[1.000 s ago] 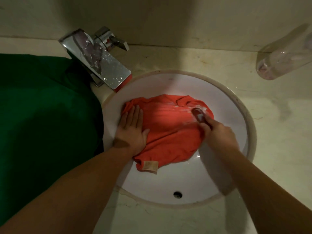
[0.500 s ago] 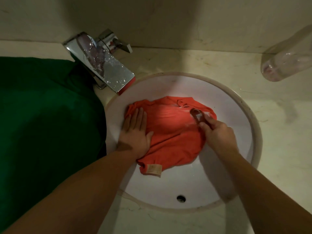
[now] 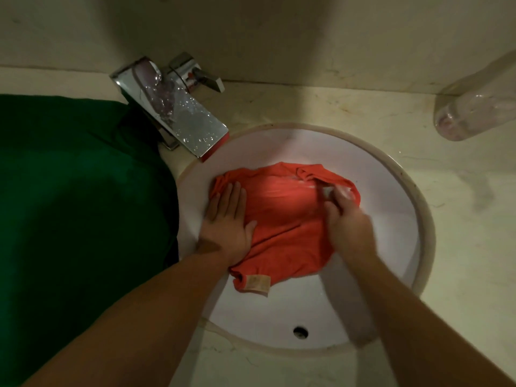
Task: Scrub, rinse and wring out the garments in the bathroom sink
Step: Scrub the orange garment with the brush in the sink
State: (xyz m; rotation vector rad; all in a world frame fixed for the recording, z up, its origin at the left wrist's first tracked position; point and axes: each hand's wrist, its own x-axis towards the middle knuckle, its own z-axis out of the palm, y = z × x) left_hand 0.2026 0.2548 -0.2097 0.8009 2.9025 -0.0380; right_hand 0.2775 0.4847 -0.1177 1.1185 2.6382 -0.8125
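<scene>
An orange garment (image 3: 284, 219) lies bunched in the middle of the white sink (image 3: 391, 177), its tan label (image 3: 257, 283) toward the near rim. The left hand (image 3: 227, 219) presses flat on the garment's left edge with fingers straight and together. The right hand (image 3: 347, 222), motion-blurred, is curled around a small pale object (image 3: 328, 191) on the garment's far right part. On the countertop (image 3: 460, 219), a dark green cloth (image 3: 78, 191) covers the left side, a chrome faucet (image 3: 173, 121) stands at the sink's far-left rim, and a clear plastic bottle (image 3: 474, 107) lies near the far-right corner.
</scene>
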